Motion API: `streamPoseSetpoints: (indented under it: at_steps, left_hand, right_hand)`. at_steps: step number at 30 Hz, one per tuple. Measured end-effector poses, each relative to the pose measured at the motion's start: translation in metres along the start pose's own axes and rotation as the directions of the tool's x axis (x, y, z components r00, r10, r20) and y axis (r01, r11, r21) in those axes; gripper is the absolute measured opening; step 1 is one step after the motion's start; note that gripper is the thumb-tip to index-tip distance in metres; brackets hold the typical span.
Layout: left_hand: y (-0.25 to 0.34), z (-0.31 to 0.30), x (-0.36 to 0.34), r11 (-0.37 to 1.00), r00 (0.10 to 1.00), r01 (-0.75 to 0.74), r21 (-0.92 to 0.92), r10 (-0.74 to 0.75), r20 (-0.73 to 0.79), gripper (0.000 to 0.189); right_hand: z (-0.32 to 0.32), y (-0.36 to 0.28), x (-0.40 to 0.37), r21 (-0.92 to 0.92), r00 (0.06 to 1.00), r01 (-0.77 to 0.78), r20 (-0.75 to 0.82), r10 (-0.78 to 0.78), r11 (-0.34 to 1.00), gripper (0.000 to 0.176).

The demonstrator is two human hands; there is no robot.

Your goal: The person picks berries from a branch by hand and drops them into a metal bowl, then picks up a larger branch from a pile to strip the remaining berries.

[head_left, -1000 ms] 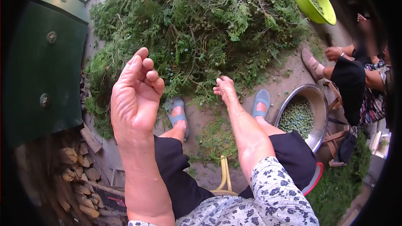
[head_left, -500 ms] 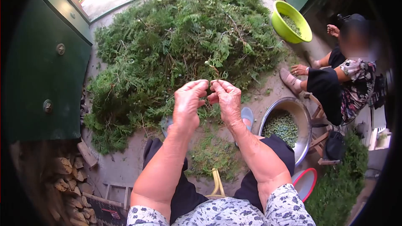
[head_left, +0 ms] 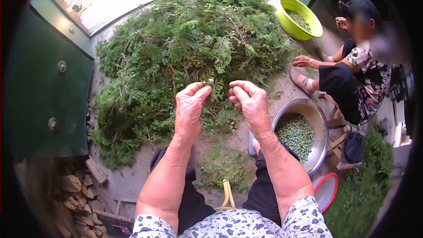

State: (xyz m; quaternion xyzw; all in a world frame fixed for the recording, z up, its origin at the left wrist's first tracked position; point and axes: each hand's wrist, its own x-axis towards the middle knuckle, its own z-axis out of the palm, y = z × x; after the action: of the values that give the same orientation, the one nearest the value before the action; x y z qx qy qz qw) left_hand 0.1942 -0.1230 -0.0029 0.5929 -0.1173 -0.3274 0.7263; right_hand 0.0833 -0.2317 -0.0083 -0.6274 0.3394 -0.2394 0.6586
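Observation:
My left hand is closed in a pinch on a small green sprig, with a pale round cone at its tip. A short gap to the right, my right hand has its thumb and fingertips pressed together; what they hold, if anything, is too small to make out. Both hands are over the near edge of a big heap of green conifer branches. Below and right of my right hand, a metal basin contains many green round cones.
A lime-green basin with cones stands at the upper right, near a seated person. Green cabinets are at the left, above split firewood. A red-rimmed basin lies at the lower right; plant scraps lie between my legs.
My hands have moved apart, the right one going rightward. The sprig with the cone now shows in my left fingers. The view has shifted slightly, and the other person's head has turned.

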Motion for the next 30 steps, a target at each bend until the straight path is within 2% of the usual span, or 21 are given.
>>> streamPoseSetpoints:
  at_steps: [1,3,5,7,9,12,13,15,19,20,21,22,23,24,25,26,27,29,30]
  left_hand:
    - [0.000,0.002,0.000,1.000,1.000,0.005,0.003,-0.005,0.011,0.010]
    - [-0.002,0.007,-0.001,0.998,0.992,0.042,0.045,-0.047,0.113,0.007]
    - [-0.005,0.012,-0.002,0.996,0.990,0.041,0.074,-0.050,0.130,0.006]
    - [-0.009,0.014,-0.002,0.995,0.979,0.045,0.087,-0.061,0.196,0.006]
    - [-0.010,0.020,-0.005,0.996,0.978,0.060,0.059,-0.070,0.196,0.005]
    - [-0.006,0.022,-0.011,0.978,0.979,-0.036,0.208,-0.007,0.203,0.004]
    - [-0.005,0.024,-0.012,0.978,0.976,-0.035,0.205,-0.011,0.216,0.004]
    - [-0.007,0.025,-0.015,0.922,0.972,-0.168,0.349,0.096,0.215,0.009]
    - [-0.007,0.028,-0.018,0.943,0.976,-0.151,0.298,0.095,0.193,0.010]
    - [-0.003,0.035,-0.022,0.977,0.989,-0.057,0.206,0.026,0.149,0.012]
    - [-0.002,0.034,-0.020,0.976,0.990,-0.040,0.214,0.010,0.143,0.012]
    - [-0.004,0.033,-0.019,0.956,0.989,-0.089,0.281,0.052,0.137,0.011]
    - [-0.009,0.032,-0.018,0.930,0.986,-0.132,0.342,0.089,0.139,0.011]
    - [-0.014,0.032,-0.017,0.970,0.990,-0.054,0.238,0.021,0.142,0.011]
    - [-0.013,0.033,-0.019,0.983,0.989,-0.003,0.182,-0.024,0.145,0.014]
    - [-0.014,0.033,-0.020,0.988,0.988,0.005,0.154,-0.029,0.154,0.016]
    - [-0.015,0.033,-0.021,0.992,0.986,0.015,0.127,-0.036,0.163,0.018]
    - [-0.015,0.027,-0.019,0.986,0.973,0.027,0.163,-0.064,0.224,0.021]
    - [-0.014,0.026,-0.018,0.985,0.972,0.060,0.162,-0.095,0.214,0.021]
  right_hand:
    - [-0.004,-0.001,0.004,0.002,1.000,-0.002,-0.012,0.002,1.000,0.018]
    - [-0.007,-0.003,0.009,0.226,0.997,-0.009,0.081,-0.010,0.974,0.019]
    - [-0.010,-0.003,0.008,0.239,0.993,-0.010,0.116,-0.018,0.971,0.022]
    - [-0.011,-0.002,0.005,0.180,0.973,0.013,0.223,-0.053,0.984,0.022]
    - [-0.013,0.001,0.003,0.176,0.976,0.030,0.207,-0.066,0.984,0.023]
    - [-0.016,-0.005,-0.003,0.212,0.983,-0.012,0.180,-0.027,0.977,0.018]
    - [-0.017,-0.006,-0.004,0.209,0.986,-0.009,0.167,-0.027,0.978,0.018]
    - [-0.021,-0.007,-0.005,0.192,0.980,-0.064,0.198,0.025,0.979,0.017]
    - [-0.026,-0.006,-0.009,0.096,0.982,-0.053,0.186,0.034,0.994,0.011]
    - [-0.027,-0.010,-0.011,0.132,0.985,-0.065,0.169,0.043,0.989,0.007]
    - [-0.033,-0.011,-0.009,0.091,0.989,0.015,0.142,-0.028,0.996,0.008]
    - [-0.040,-0.016,-0.007,0.105,0.995,0.074,0.059,-0.081,0.992,0.011]
    - [-0.057,-0.014,0.000,-0.014,0.981,0.193,0.024,-0.192,0.981,0.017]
    - [-0.073,-0.017,0.003,-0.113,0.979,0.194,-0.036,-0.200,0.974,0.022]
    - [-0.095,-0.016,0.007,-0.321,0.953,0.236,-0.107,-0.283,0.917,0.020]
    - [-0.116,-0.022,0.006,-0.584,0.913,0.223,-0.157,-0.378,0.781,0.022]
    - [-0.145,-0.006,0.011,-0.789,0.827,0.226,-0.155,-0.540,0.572,0.024]
    - [-0.188,0.012,0.005,-0.933,0.705,0.066,-0.208,-0.678,0.355,0.027]
    - [-0.203,0.027,0.007,-0.939,0.678,-0.020,-0.264,-0.685,0.342,0.026]
